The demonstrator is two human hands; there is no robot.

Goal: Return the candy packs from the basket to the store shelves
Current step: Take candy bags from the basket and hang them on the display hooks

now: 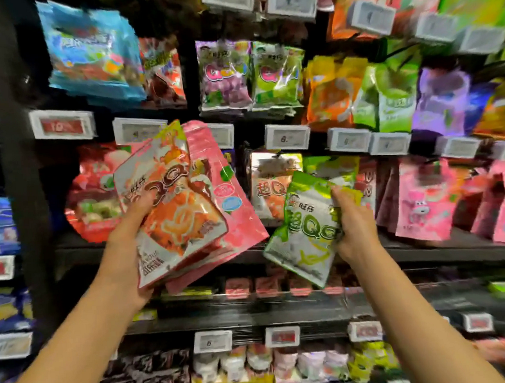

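My left hand (130, 235) grips a small stack of candy packs in front of the middle shelf: an orange pack (173, 213) on top and a larger pink pack (225, 198) behind it. My right hand (352, 224) holds a green candy pack (303, 232) by its right edge, tilted, just in front of the shelf row. Behind the green pack stands an orange pack of the same brand (269, 181) and a green one (332, 166) on the shelf. The basket is out of view.
Black store shelves (424, 255) fill the view, packed with hanging and standing candy bags. Price tags (286, 136) line each shelf edge. Pink bags (421, 200) stand at the right, a red bag (91, 199) at the left. A dark upright post (19, 174) runs down the left.
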